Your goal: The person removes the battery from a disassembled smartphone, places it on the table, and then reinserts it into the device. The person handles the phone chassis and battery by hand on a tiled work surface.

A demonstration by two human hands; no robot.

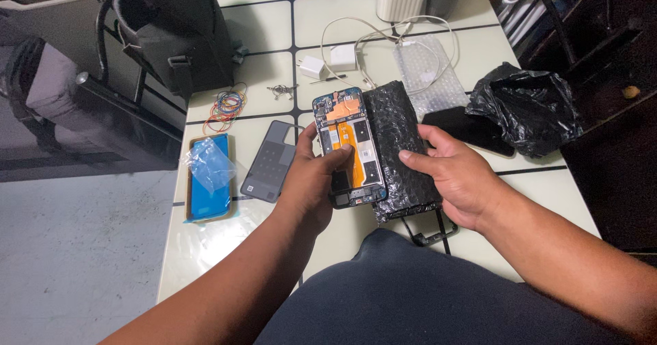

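Left hand (311, 184): clamped on opened phone (349, 146). Right hand (455, 174): gripping black bubble wrap (400, 146), just right of phone. Grey back cover (269, 161): left of phone, on table (260, 27).

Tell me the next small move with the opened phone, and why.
Probably slide the black bubble pouch aside onto the table. The right hand presses it against the opened phone, which the left hand grips, and it crowds the phone's right edge.
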